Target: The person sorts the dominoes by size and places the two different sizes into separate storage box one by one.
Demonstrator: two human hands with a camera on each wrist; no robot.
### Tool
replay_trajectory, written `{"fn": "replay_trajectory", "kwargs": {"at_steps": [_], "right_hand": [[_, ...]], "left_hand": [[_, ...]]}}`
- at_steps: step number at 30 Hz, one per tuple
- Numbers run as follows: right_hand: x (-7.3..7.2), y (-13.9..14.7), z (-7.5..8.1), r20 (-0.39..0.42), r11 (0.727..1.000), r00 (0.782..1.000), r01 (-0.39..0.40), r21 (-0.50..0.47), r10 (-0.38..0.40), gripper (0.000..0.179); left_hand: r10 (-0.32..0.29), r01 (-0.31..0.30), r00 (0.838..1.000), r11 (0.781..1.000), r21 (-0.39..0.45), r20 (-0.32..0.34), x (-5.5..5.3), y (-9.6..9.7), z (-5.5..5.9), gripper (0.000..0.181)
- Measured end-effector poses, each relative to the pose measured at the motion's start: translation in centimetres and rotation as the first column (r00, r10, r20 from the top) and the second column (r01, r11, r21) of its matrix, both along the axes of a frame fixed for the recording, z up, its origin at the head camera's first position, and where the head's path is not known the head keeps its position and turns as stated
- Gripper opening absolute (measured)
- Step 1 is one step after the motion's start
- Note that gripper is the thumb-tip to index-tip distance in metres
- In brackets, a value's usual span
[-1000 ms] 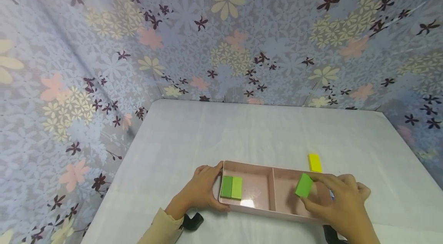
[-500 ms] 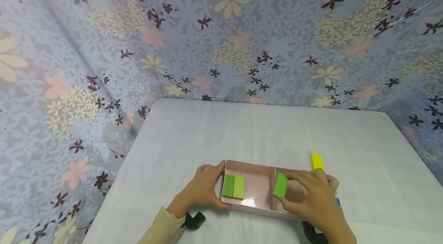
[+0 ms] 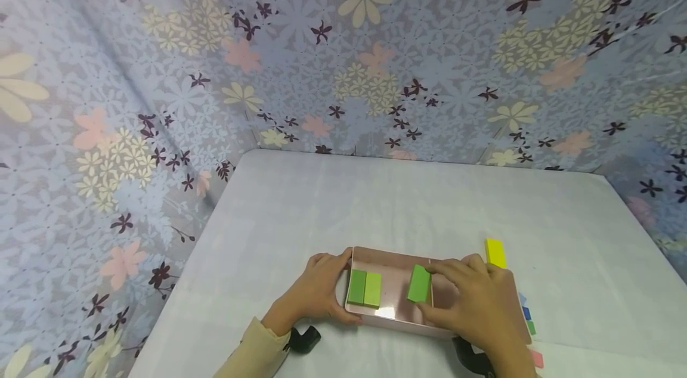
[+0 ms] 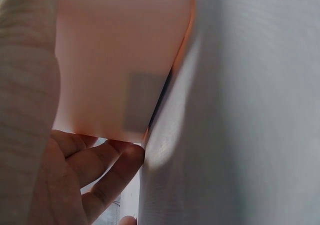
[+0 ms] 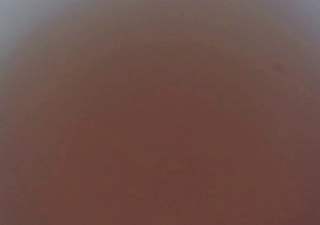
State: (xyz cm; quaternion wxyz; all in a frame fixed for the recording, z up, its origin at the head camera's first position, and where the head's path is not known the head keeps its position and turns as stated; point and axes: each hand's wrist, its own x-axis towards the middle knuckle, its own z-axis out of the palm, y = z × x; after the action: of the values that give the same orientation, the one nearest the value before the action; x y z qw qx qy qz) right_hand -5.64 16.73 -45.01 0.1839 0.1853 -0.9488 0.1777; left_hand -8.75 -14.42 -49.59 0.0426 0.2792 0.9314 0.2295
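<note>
A long pink box (image 3: 394, 323) with a divider lies on the table. My left hand (image 3: 318, 287) grips its left end, thumb at the near corner and fingers at the far one. In the left wrist view, the fingers (image 4: 107, 182) sit against the edge of the box's end wall (image 4: 110, 50). A dark green block (image 3: 356, 287) and a lime block (image 3: 373, 290) stand side by side in the left compartment. Near the divider, my right hand (image 3: 474, 300) pinches a tilted green block (image 3: 418, 284) between thumb and fingers. The right wrist view is a brown blur.
Behind the box is a yellow block (image 3: 495, 253). Past its right end lie a blue block (image 3: 526, 313), a small green block (image 3: 531, 327) and a pink piece (image 3: 537, 358). Patterned floral cloth (image 3: 365, 68) hangs beyond the white table (image 3: 349, 205).
My right hand has moved left with the green block, from over the right compartment to the divider's left side. Pieces beyond the box's right end have come into view. My left hand keeps its grip.
</note>
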Motion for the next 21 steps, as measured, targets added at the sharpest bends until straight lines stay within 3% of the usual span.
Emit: {"fn": "replay_trajectory", "kwargs": {"at_steps": [7, 16, 21], "right_hand": [[-0.2, -1.9, -0.6, 0.108, 0.987, 0.989, -0.085, -0.135, 0.100, 0.059], [-0.9, -2.8, -1.3, 0.072, 0.988, 0.989, -0.122, -0.093, 0.129, 0.061], [-1.1, -3.6, -1.3, 0.113, 0.989, 0.985, -0.125, -0.074, 0.133, 0.059]], "left_hand": [[0.009, -0.008, 1.000, 1.000, -0.024, 0.024, 0.0, -0.1, -0.4, 0.139], [0.009, -0.008, 1.000, 0.999, -0.045, 0.024, -0.4, 0.1, -0.4, 0.138], [0.015, -0.013, 0.999, 0.999, -0.047, 0.033, -0.3, 0.0, -0.2, 0.137]]}}
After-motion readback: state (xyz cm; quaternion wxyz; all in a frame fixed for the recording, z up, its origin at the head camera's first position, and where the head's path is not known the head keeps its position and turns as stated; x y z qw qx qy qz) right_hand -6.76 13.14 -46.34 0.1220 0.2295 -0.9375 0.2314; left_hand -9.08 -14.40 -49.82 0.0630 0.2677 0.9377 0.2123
